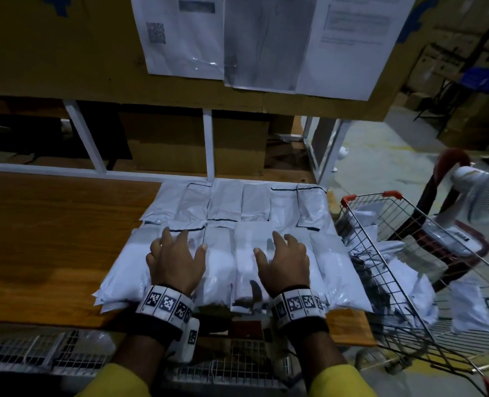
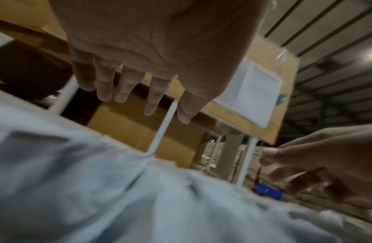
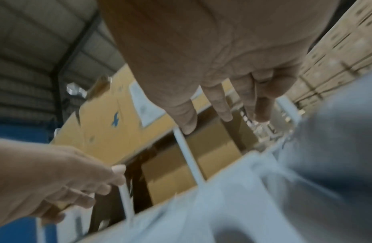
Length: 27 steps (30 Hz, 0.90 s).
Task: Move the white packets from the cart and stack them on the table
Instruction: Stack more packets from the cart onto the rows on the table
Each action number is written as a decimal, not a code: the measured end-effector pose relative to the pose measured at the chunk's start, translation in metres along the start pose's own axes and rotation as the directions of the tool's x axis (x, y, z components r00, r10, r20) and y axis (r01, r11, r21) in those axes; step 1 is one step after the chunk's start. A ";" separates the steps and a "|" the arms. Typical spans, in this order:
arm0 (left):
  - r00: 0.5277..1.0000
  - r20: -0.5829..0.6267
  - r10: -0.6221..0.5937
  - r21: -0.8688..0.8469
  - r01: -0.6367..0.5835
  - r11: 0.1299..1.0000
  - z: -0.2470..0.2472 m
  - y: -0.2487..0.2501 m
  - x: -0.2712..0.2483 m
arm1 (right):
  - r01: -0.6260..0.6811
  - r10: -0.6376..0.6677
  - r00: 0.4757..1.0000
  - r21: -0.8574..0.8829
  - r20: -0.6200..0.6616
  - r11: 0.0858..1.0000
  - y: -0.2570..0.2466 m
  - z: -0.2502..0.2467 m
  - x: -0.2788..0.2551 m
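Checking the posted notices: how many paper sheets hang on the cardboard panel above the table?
3, side by side on the cardboard panel: left sheet with a square code, grey middle sheet, right sheet with printed text. Others may be hidden outside the view.

Taped papers point(image 1: 266, 38) above cardboard boxes point(image 1: 163, 138); fan point(image 1: 486, 193)

Dim warehouse. Big cardboard panel point(image 1: 65, 53) w/ taped printed sheets point(image 1: 180, 38) behind a white metal frame point(image 1: 208, 144). Concrete floor point(image 1: 380, 156) at right, stacked boxes point(image 3: 336, 49), corrugated roof point(image 2: 336, 49), possibly a fan point(image 1: 486, 193).
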<state>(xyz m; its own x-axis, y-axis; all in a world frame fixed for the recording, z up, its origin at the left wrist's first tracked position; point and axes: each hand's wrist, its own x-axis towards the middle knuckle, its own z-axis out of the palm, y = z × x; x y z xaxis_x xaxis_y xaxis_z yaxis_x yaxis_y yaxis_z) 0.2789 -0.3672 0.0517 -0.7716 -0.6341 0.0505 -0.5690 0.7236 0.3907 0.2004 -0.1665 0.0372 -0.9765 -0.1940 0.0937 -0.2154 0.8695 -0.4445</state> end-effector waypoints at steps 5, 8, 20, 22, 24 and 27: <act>0.976 -0.077 0.205 -0.155 -0.215 0.964 -0.018 0.075 -0.014 | 0.044 -0.026 0.990 0.137 -0.137 0.990 0.031 -0.043 0.003; 0.936 -0.131 0.328 -0.204 -0.349 0.915 -0.021 0.130 -0.033 | 0.060 -0.014 0.973 0.195 -0.229 0.979 0.059 -0.070 -0.001; 0.771 -0.116 0.626 -0.269 -0.632 0.727 0.046 0.347 -0.121 | -0.100 0.163 0.888 0.166 -0.430 0.981 0.245 -0.188 -0.026; 0.766 -0.099 0.636 -0.271 -0.635 0.723 0.064 0.376 -0.134 | -0.150 0.208 0.879 0.164 -0.430 0.975 0.277 -0.201 -0.030; 0.759 -0.064 0.648 -0.283 -0.636 0.717 0.084 0.400 -0.144 | -0.181 0.233 0.883 0.162 -0.407 0.970 0.306 -0.211 -0.033; 0.754 0.013 0.657 -0.279 -0.628 0.726 0.113 0.427 -0.152 | -0.221 0.254 0.892 0.132 -0.373 0.966 0.348 -0.219 -0.035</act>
<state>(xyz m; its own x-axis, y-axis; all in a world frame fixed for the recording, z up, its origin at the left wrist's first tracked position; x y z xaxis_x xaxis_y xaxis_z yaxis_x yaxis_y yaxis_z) 0.1208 0.0687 0.1066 -0.9592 0.0013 0.2826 0.1509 0.8479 0.5082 0.1590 0.2422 0.0742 -0.9279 0.2175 0.3028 0.0078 0.8233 -0.5675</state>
